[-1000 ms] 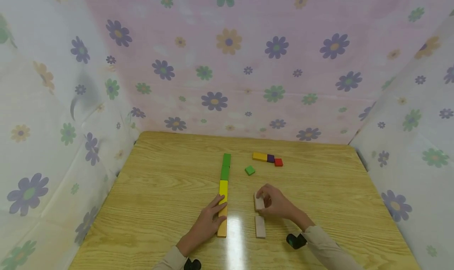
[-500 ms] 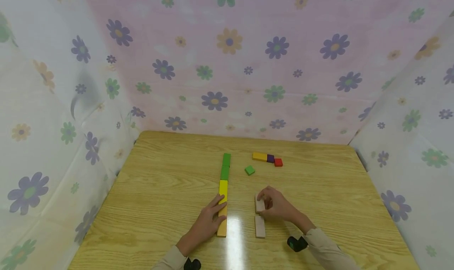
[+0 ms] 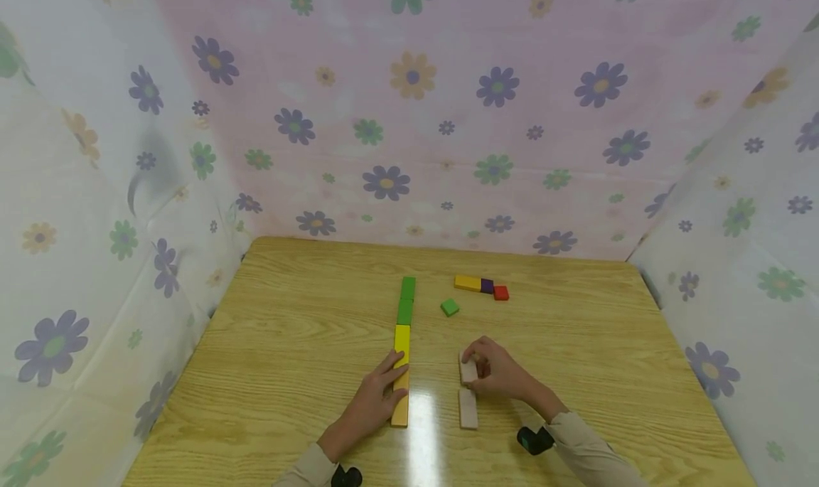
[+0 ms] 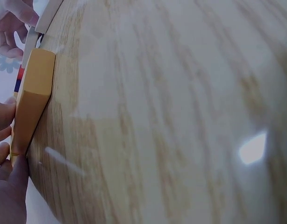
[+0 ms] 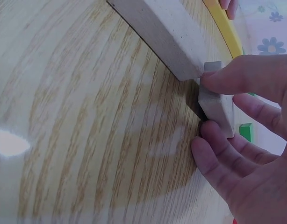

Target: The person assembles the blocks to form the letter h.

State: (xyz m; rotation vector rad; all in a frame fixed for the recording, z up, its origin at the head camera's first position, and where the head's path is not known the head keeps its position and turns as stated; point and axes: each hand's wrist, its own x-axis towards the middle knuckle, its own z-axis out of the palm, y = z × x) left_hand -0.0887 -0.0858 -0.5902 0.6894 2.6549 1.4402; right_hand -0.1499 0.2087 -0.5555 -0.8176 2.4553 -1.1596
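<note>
My left hand point(image 3: 367, 404) rests along a straight row of blocks. Its fingers lie over the yellow block point(image 3: 402, 336) and the thumb touches the orange block point(image 3: 399, 417) at the row's near end. Two green blocks point(image 3: 406, 301) continue the row away from me. To the right, my right hand point(image 3: 504, 370) pinches a pale wooden block point(image 5: 217, 106) between thumb and fingers, partly covering it. A second pale wooden block point(image 3: 468, 409) lies just nearer to me, almost end to end with the held one. In the right wrist view the held block sits slightly out of line.
Beyond the right hand lies a small green block point(image 3: 450, 307). Farther back are an orange block point(image 3: 468, 283), a dark purple block point(image 3: 487, 286) and a red block point(image 3: 501, 293). Flowered cloth point(image 3: 441, 138) surrounds the wooden table point(image 3: 288, 345) at the back and sides.
The pale block in my right hand has shifted slightly toward me, closer to the other pale block. My left hand has kept its place on the row.
</note>
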